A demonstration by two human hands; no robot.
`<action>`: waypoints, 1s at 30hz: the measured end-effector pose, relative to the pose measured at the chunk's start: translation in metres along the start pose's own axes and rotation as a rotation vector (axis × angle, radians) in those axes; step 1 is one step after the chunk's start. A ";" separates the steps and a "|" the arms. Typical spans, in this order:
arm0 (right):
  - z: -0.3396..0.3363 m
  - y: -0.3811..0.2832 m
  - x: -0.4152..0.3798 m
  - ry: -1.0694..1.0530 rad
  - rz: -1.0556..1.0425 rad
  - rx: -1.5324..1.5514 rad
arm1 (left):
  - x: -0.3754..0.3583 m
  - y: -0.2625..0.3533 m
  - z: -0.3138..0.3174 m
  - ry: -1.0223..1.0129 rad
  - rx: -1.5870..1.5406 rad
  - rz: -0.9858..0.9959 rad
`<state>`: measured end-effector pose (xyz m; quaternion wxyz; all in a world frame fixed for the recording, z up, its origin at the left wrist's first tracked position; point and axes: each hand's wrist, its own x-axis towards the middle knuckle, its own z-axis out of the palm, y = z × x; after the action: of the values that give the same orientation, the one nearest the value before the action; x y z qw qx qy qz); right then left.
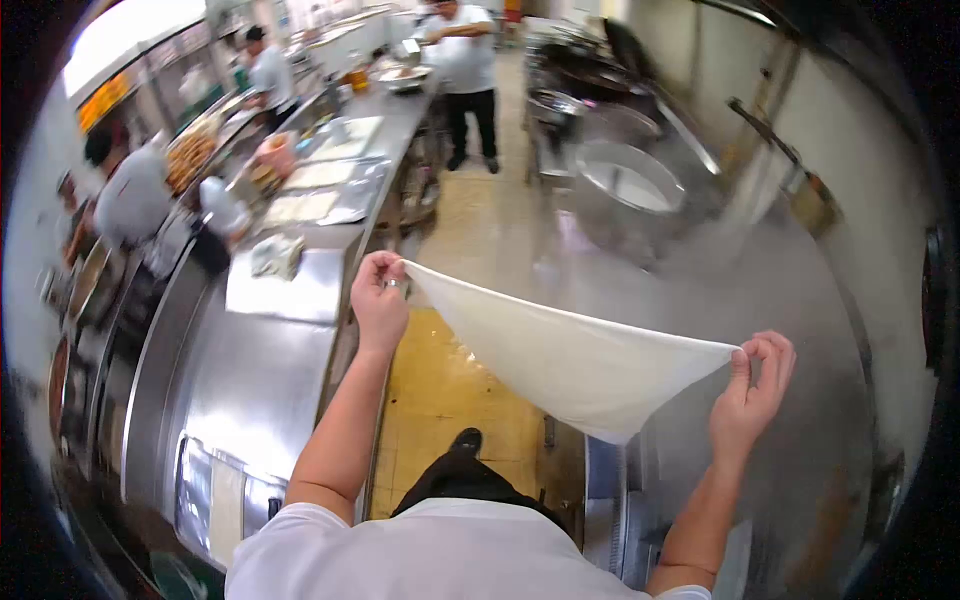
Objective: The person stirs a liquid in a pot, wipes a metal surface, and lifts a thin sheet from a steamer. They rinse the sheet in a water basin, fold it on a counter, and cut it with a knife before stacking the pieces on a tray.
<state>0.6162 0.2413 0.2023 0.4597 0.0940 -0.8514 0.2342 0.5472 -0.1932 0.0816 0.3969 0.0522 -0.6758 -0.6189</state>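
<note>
A cream-white cloth [570, 350] hangs stretched in front of me over the walkway and the right counter's edge. Its top edge runs taut between my hands, and the lower part droops to a point. My left hand [381, 305] pinches the upper left corner, with a ring on one finger. At the other corner, lower and farther right, my right hand [760, 385] grips the cloth between thumb and fingers.
A steel counter [250, 390] on the left bears white boards [285, 285] and a crumpled cloth [277, 257]. Right, a large metal pot [630, 190] stands on a steel worktop [780, 300]. Co-workers [465, 70] stand ahead and left. Yellow floor [430, 370] runs between.
</note>
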 end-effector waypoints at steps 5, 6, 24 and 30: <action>0.077 -0.098 0.049 -0.106 -0.269 0.240 | 0.014 0.032 -0.162 0.296 0.145 0.094; 0.094 -0.121 0.057 -0.124 -0.304 0.287 | 0.014 0.042 -0.193 0.343 0.182 0.111; 0.495 -0.664 0.040 -0.697 -0.649 1.019 | 0.013 0.090 -0.661 0.967 0.665 0.154; 0.571 -0.781 0.005 -0.822 -0.624 0.970 | 0.036 0.094 -0.714 1.107 0.846 0.054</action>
<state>0.4849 -0.7169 0.1835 0.0530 0.6086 -0.6891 0.3898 0.9912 -0.7597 0.1230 0.6439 0.4934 -0.5582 -0.1745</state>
